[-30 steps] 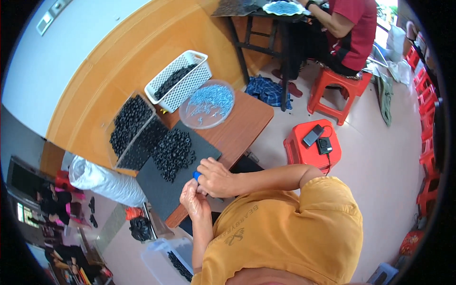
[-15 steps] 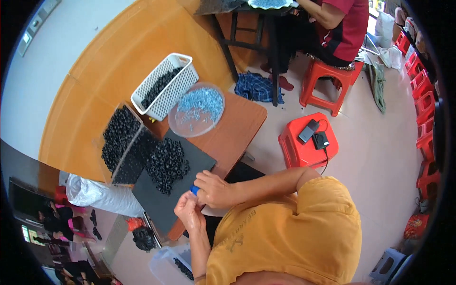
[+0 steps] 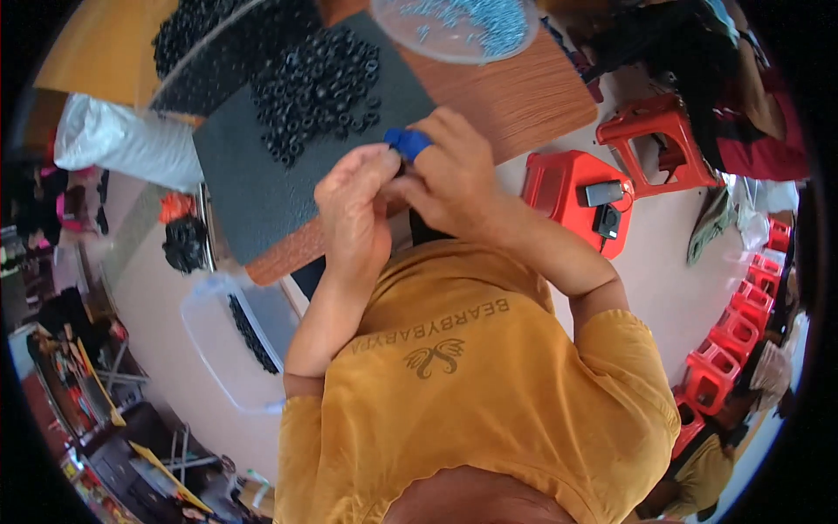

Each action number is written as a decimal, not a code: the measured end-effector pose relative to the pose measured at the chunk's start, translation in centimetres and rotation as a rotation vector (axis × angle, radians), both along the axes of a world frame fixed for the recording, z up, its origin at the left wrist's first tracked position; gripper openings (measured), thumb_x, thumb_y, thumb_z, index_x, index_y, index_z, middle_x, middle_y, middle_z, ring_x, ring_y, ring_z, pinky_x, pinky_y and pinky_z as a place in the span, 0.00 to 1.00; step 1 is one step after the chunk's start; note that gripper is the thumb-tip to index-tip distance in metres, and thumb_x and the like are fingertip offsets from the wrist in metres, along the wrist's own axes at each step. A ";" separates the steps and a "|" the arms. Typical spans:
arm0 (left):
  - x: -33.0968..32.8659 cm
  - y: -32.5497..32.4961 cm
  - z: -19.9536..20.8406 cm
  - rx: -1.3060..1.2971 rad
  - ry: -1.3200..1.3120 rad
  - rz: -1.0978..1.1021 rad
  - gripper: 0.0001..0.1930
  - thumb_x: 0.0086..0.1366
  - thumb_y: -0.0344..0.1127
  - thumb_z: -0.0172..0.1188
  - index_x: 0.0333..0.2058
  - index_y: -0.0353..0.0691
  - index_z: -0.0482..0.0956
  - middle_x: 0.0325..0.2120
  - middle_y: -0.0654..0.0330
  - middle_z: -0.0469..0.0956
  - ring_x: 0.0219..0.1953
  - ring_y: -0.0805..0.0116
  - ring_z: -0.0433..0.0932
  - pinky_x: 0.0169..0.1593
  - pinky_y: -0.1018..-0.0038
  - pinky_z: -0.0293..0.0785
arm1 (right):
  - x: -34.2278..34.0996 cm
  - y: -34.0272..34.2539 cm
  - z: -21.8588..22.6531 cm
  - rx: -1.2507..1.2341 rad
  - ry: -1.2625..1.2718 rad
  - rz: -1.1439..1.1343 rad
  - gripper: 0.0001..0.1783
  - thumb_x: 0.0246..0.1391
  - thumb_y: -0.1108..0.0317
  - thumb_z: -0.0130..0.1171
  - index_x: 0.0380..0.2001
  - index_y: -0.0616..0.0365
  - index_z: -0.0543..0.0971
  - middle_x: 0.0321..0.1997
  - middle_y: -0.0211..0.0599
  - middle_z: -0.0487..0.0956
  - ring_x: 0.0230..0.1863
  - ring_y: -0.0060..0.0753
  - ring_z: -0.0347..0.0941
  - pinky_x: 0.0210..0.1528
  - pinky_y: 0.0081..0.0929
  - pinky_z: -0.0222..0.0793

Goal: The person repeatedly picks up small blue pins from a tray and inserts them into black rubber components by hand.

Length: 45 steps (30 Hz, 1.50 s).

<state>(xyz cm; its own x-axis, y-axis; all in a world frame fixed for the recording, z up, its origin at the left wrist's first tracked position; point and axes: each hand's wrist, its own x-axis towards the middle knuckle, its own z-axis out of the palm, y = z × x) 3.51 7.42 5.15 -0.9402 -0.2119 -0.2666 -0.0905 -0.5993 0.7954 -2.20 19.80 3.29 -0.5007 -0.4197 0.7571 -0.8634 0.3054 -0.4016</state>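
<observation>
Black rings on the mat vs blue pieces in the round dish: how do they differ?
Colour: the black rings are black; the blue pieces are light, shiny blue.
Shape: the black rings are chunky with open centres; the blue pieces look smaller and slender.
Place: the black rings lie on the dark mat; the blue pieces are in the clear round dish.
Shared: both are loose, many-piece heaps.

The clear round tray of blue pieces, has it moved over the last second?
No, the tray hasn't visibly moved: against the brown table, it keeps its place beside the dark mat. The view itself shifted.
</observation>
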 end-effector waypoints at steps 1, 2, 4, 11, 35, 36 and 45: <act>-0.2 -0.2 0.1 0.053 0.004 -0.034 0.06 0.59 0.28 0.55 0.33 0.32 0.75 0.26 0.64 0.75 0.27 0.78 0.73 0.32 0.82 0.69 | -0.4 -0.3 -0.1 0.008 -0.021 0.019 0.14 0.28 0.69 0.62 0.22 0.62 0.72 0.28 0.41 0.69 0.30 0.45 0.64 0.29 0.38 0.61; -0.4 -0.4 0.0 0.106 0.012 -0.070 0.06 0.59 0.28 0.55 0.34 0.31 0.75 0.26 0.63 0.75 0.28 0.77 0.74 0.34 0.81 0.71 | -0.7 -0.7 -0.2 -0.023 0.015 0.024 0.15 0.27 0.70 0.62 0.23 0.63 0.72 0.28 0.41 0.70 0.29 0.44 0.65 0.29 0.37 0.61; -0.8 -0.9 -0.3 0.116 0.024 -0.061 0.06 0.59 0.28 0.55 0.34 0.31 0.75 0.26 0.62 0.75 0.27 0.77 0.74 0.34 0.81 0.72 | -1.2 -1.1 -0.1 -0.063 0.077 0.024 0.16 0.26 0.71 0.62 0.24 0.65 0.73 0.27 0.40 0.71 0.27 0.43 0.65 0.27 0.34 0.62; -1.3 -1.2 -0.9 0.173 0.006 -0.080 0.07 0.60 0.27 0.54 0.34 0.29 0.74 0.27 0.59 0.77 0.27 0.75 0.76 0.35 0.79 0.74 | -2.0 -1.1 -0.9 -0.023 0.167 0.035 0.16 0.25 0.70 0.61 0.23 0.66 0.72 0.26 0.41 0.70 0.27 0.42 0.65 0.25 0.35 0.60; -1.7 -2.3 -1.8 -0.107 -0.139 -0.039 0.09 0.63 0.28 0.52 0.37 0.27 0.76 0.23 0.58 0.78 0.24 0.74 0.76 0.33 0.79 0.75 | -3.7 -2.1 -2.7 -0.006 0.150 0.107 0.16 0.21 0.71 0.59 0.20 0.66 0.70 0.24 0.41 0.67 0.24 0.42 0.63 0.22 0.35 0.57; -1.7 -2.2 -2.0 -0.106 -0.140 -0.037 0.09 0.63 0.28 0.52 0.37 0.27 0.76 0.23 0.58 0.78 0.24 0.74 0.76 0.33 0.79 0.75 | -3.7 -2.0 -2.8 0.029 0.151 0.123 0.16 0.21 0.71 0.58 0.20 0.66 0.69 0.24 0.41 0.67 0.24 0.42 0.62 0.22 0.35 0.57; -2.2 -3.0 -2.9 -0.219 -0.054 -0.055 0.08 0.62 0.27 0.54 0.36 0.27 0.78 0.22 0.60 0.77 0.23 0.77 0.73 0.30 0.82 0.71 | -3.9 -2.6 -2.5 0.031 0.087 0.116 0.18 0.23 0.70 0.59 0.24 0.68 0.71 0.26 0.43 0.67 0.26 0.41 0.62 0.23 0.35 0.56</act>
<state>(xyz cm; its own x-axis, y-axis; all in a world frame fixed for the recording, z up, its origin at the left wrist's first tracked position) 1.27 4.45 2.29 -0.9377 -0.2186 -0.2700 -0.1642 -0.4059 0.8990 -6.10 17.19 0.79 -0.3802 -0.4953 0.7811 -0.9249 0.2127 -0.3153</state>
